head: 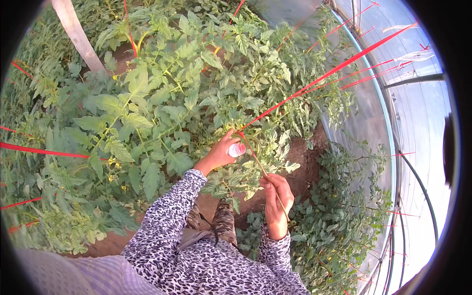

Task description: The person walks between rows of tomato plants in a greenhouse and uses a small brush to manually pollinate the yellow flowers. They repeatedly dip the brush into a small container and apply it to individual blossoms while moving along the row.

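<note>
A small white bottle or cup with a pinkish-red top (236, 149) sits in the grip of my left hand (220, 152). Its fingertips reach up to yellow flowers (228, 129) on a tomato plant (258, 147). Between the fingers of my right hand (277, 201) is a thin brown stick (264, 172), slanting up and left. The stick's upper end is close to the knot of a red twine (287, 99) beside my left hand; whether they touch I cannot tell. What the bottle contains is hidden.
Dense tomato plants (147, 99) spread ahead and left, with more foliage (332, 228) at right. Red twines (44, 149) stretch across. A pale post (79, 37) leans at upper left. Clear plastic sheeting (368, 140) and dark frame tubes (420, 184) line the right side. Bare soil (304, 162) shows between rows.
</note>
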